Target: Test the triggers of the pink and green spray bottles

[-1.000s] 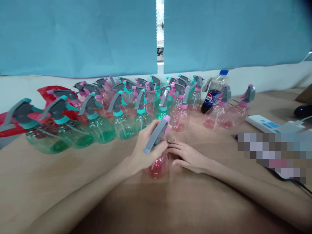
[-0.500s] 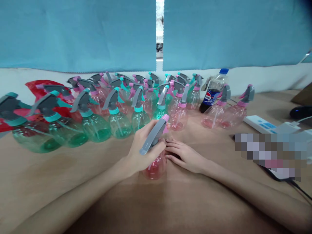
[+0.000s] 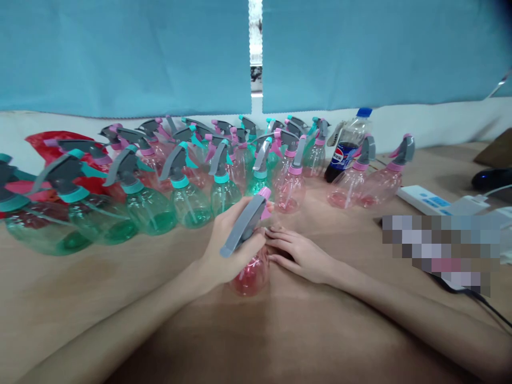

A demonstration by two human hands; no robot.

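Note:
A pink see-through spray bottle (image 3: 251, 274) with a grey and pink trigger head stands upright on the table before me. My left hand (image 3: 230, 240) is closed around its neck, just under the grey head. My right hand (image 3: 302, 253) lies low at the bottle's right side with fingers stretched out. Its fingertips reach the bottle or the left hand; which one they touch is hard to tell. Just beyond are a green spray bottle (image 3: 260, 184) and another pink spray bottle (image 3: 290, 194).
Several green and pink spray bottles (image 3: 150, 213) stand in rows at the back left. A cola bottle (image 3: 346, 146) and two pink spray bottles (image 3: 382, 186) are at the right, near a white power strip (image 3: 424, 201). A red plastic bag (image 3: 60, 146) lies behind the left row.
My view has turned slightly, so the back bottles sit a little further left. Both hands keep the same pose at the pink spray bottle.

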